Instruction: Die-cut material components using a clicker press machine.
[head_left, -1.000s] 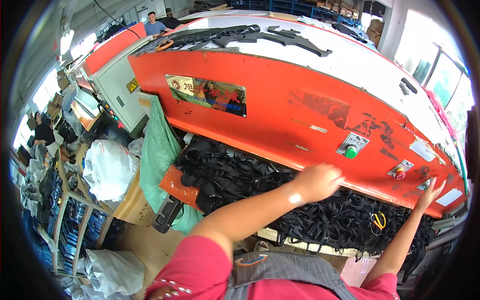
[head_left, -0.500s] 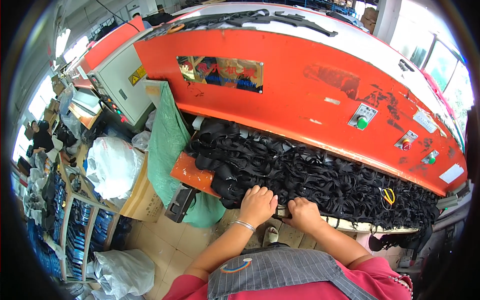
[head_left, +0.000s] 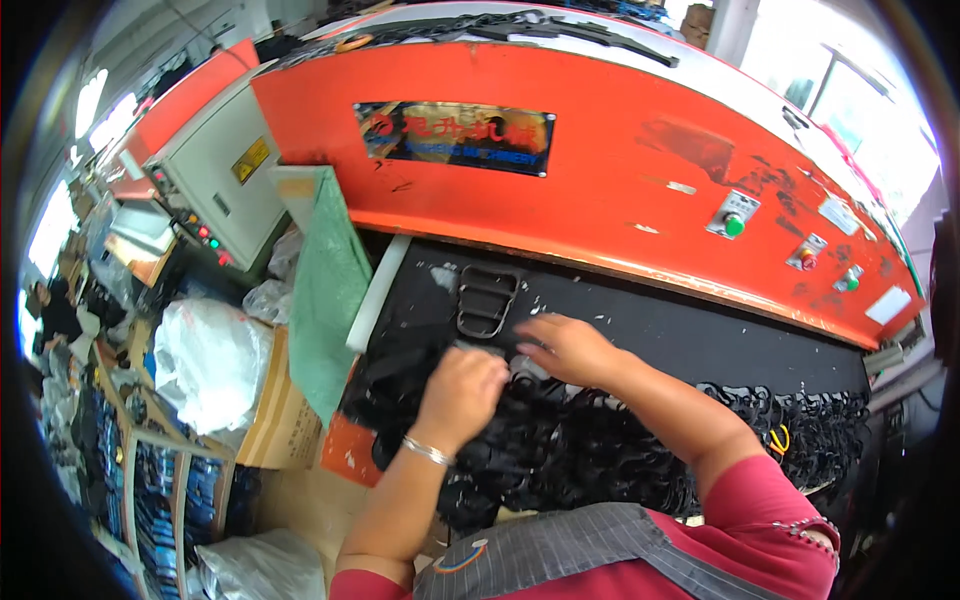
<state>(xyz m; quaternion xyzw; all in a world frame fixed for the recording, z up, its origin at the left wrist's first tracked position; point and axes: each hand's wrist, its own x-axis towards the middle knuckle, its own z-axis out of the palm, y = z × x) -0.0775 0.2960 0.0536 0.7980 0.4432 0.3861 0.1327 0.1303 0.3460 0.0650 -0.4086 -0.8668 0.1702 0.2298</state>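
Note:
My left hand (head_left: 465, 397) is over the left end of a black pile, its fingers curled in. What is in it, if anything, is hidden. Higher up, my right hand (head_left: 575, 350) reaches across with thumb and fingers apart, and I see nothing gripped in it. Just beyond both hands a dark metal cutting die (head_left: 487, 291) with rounded corners and crossbars lies on the black press bed (head_left: 640, 330). The tangled black cut strips (head_left: 600, 450) lie along the near part of the bed, blurred around my left hand.
The orange press front (head_left: 600, 200) rises behind the bed, bearing several push buttons. Small yellow-handled snippers (head_left: 779, 440) lie on the strips at right. A green cloth (head_left: 330, 300), a cardboard box (head_left: 275, 420) and a white plastic bag (head_left: 210, 360) stand at left.
The black strips have shifted toward me, exposing the bed and the cutting die. Both hands have moved away from the bed's near edge, the left also leftward. My right fingers have spread.

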